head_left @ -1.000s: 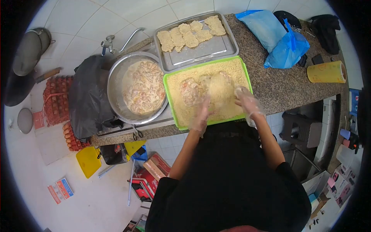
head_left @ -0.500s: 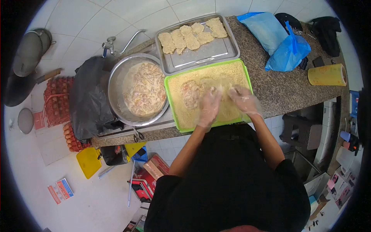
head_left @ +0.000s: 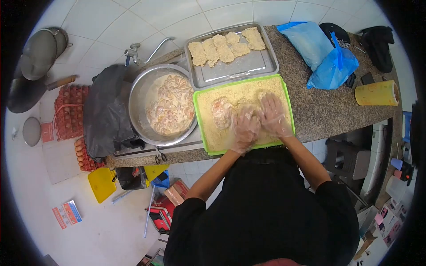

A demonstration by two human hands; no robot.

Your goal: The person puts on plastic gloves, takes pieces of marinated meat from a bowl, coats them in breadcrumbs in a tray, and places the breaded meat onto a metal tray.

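Both my hands wear clear plastic gloves and are over the green-rimmed tray (head_left: 199, 119) of pale breadcrumbs (head_left: 213, 91). My left hand (head_left: 245, 127) lies palm down with its fingers out flat, pressing on the crumbs at the middle. Beside it, my right hand (head_left: 274, 114) is pressed down too, its fingers stretched away from me. Whatever lies under the palms is hidden. Just left of my left hand rests a piece of raw meat (head_left: 221, 113), lightly dusted and still pinkish on top.
A steel bowl (head_left: 134, 116) of battered meat pieces (head_left: 171, 106) stands on the left. Behind the crumbs, a metal tray (head_left: 248, 73) holds several breaded pieces (head_left: 224, 49). Blue bags (head_left: 333, 66) and a yellow film roll (head_left: 377, 93) lie right. Scissors (head_left: 160, 156) sit at the counter edge.
My hands, raised and blurred with crumbs around them before, have come down flat onto the crumbs. My right hand has moved slightly away from me. The whole view has shifted a little.
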